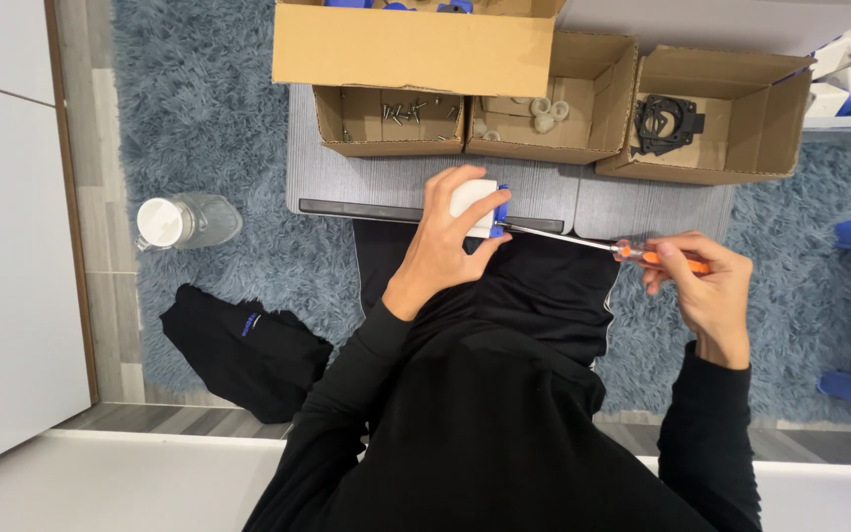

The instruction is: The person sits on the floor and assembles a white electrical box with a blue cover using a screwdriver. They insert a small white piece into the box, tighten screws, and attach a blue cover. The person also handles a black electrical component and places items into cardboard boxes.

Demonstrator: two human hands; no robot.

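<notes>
I see the grey table [386, 187] on a blue rug [199, 99], with four cardboard boxes [416, 49] along its far side: screws [401, 111] in one, white rings [544, 108] in the next, black parts [667, 123] in the right one. My left hand [445, 236] is clamped around the white-and-blue block [480, 207] at the table's near edge; it looks light, rigid plastic (smooth, likely to twist), best held by its flat sides. My right hand [706, 281] is clenched on the orange screwdriver [632, 251], whose tip touches the block. A bottle [184, 222] and black cloth [248, 350] lie well apart, left.
</notes>
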